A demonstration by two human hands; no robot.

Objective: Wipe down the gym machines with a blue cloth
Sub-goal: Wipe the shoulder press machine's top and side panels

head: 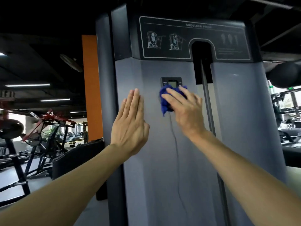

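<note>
The machine (pixel 179 144) carried a panel (pixel 192 38) headed "SHOULDER PRESS". Just below that panel, the right hand (pixel 184 108) pressed a bunched blue cloth (pixel 164 101) against the small display (pixel 171 82), its long axis roughly vertical. Left of the cloth, the left hand (pixel 130 123) lay flat, fingers straight, pointing up.

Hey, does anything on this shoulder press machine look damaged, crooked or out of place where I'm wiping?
Nothing looks damaged. The one loose item is a thin cable hanging down the grey panel below the small display. The right hand presses the blue cloth there; the left hand lies flat on the panel.
</note>
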